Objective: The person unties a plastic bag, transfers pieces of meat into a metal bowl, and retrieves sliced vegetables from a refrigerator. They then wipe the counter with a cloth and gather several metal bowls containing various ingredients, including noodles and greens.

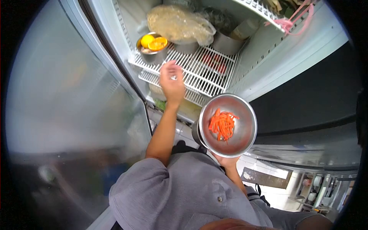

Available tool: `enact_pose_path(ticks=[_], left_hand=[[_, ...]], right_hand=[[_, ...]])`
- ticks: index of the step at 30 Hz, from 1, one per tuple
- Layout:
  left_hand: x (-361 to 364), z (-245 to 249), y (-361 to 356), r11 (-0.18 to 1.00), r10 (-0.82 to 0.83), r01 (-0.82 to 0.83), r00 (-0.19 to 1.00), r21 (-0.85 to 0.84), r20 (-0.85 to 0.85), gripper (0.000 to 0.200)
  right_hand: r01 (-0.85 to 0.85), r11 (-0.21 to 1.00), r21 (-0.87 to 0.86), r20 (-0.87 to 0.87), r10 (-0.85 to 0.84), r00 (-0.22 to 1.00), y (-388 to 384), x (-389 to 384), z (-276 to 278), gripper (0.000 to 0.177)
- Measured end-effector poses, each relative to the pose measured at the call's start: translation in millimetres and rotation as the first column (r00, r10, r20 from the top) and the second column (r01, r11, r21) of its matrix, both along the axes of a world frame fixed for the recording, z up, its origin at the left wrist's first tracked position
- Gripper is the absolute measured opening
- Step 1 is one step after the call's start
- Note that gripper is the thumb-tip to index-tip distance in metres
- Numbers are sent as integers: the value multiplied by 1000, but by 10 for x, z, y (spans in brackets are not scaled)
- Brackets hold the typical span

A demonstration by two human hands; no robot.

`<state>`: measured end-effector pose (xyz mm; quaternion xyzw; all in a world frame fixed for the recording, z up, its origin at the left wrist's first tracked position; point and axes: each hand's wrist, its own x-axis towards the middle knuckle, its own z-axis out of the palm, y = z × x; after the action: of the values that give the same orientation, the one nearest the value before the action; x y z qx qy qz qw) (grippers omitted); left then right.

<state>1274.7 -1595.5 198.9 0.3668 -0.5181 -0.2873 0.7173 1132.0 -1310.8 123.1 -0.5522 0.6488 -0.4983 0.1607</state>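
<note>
My left hand (171,85) is raised in front of the fridge's wire shelf (199,73), with fingers loosely bent, apart from the thumb, and nothing held. Just beyond it stands a metal container (154,56) with a whole yellow citrus fruit (147,40) and a cut orange half (158,43) on top. My right hand (227,160) grips a steel bowl (250,126) from below; most of its fingers are hidden. Shredded carrot (222,124) lies in the bowl. Under the bowl, to its left, part of a darker metal container (196,132) shows.
A large clear bag of pale food (178,23) rests at the back of the shelf, beside a metal pot (227,43). The glass fridge door (69,115) stands ajar on the left. Pink ties (293,23) hang from the upper shelf. Tiled floor (274,193) shows at lower right.
</note>
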Motion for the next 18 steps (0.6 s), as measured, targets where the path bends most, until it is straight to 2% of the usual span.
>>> enact_pose_path(ticks=[1, 2, 3, 4, 5, 7, 8, 11, 13, 15, 16, 18], left_hand=[[123, -161, -50, 995, 97, -96, 993, 25, -65, 25], [267, -338, -146, 969, 245, -246, 969, -21, -26, 24], [406, -548, -295, 965, 253, -260, 953, -21, -168, 25], [561, -717, -366, 948, 317, -314, 932, 42, -175, 26], [663, -796, -351, 952, 306, -299, 937, 66, -167, 26], [803, -899, -354, 905, 404, -298, 824, 302, -397, 26], [804, -1030, -364, 903, 407, -295, 822, 313, -398, 26], [689, -1558, -310, 900, 343, -196, 869, 388, -356, 23], [497, -1798, -183, 898, 97, -12, 980, 439, -172, 17], [258, -1835, -45, 873, -102, 196, 969, 447, -226, 15], [143, -1811, 2, 867, -114, 207, 968, 452, -223, 15], [-38, -1756, 48, 871, -228, 214, 973, 442, -23, 21]], right_hand=[[2, 1000, -14, -84, -4, 996, 8, -53, -86, 89], [4, 1000, -23, -168, -8, 986, 40, -102, -170, 89], [9, 1000, -22, -249, -14, 968, 123, -127, -252, 90], [22, 1000, -4, -195, -22, 980, 192, -135, -325, 92], [-72, 997, -4, -266, 68, 962, 252, -218, -416, 93], [-201, 979, 32, -237, 203, 950, 382, -319, -554, 91], [-200, 979, 43, -240, 204, 949, 420, -329, -581, 91], [-153, 986, 66, -219, 163, 962, 485, -319, -596, 85], [-111, 991, 78, -196, 124, 973, 503, -294, -576, 81], [-64, 994, 88, -174, 79, 982, 511, -261, -549, 77], [-40, 995, 90, -163, 54, 985, 512, -244, -533, 75], [8, 996, 89, -140, 4, 990, 514, -208, -498, 71]])
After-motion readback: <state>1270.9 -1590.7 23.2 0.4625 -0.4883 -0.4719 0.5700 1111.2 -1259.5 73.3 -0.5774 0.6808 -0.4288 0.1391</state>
